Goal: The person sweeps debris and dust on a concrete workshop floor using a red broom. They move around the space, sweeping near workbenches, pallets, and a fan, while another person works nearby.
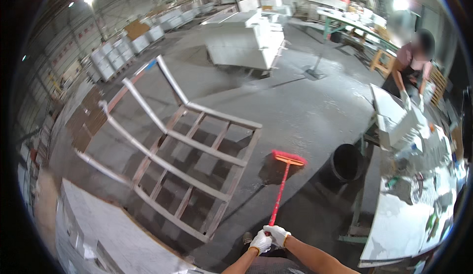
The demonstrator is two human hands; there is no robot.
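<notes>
A red broom (280,195) with a wide red bristle head (289,158) reaches out ahead of me over the grey floor. Both my hands wear white gloves and are wrapped round the top end of its handle. My left hand (261,242) grips lowest, close to my body. Just beyond it and to the right, my right hand (277,235) is closed on the same handle. The broom head lies slightly raised or on the floor; I cannot tell which. Parts of the fingers are hidden behind the gloves' backs.
A metal frame rack (197,148) stands on my left, above pale slabs (108,220). Right of the broom is a black bin (346,163), beside a cluttered worktable (394,220). Another person (414,67) works at its far end. White stacked blocks (236,40) stand ahead.
</notes>
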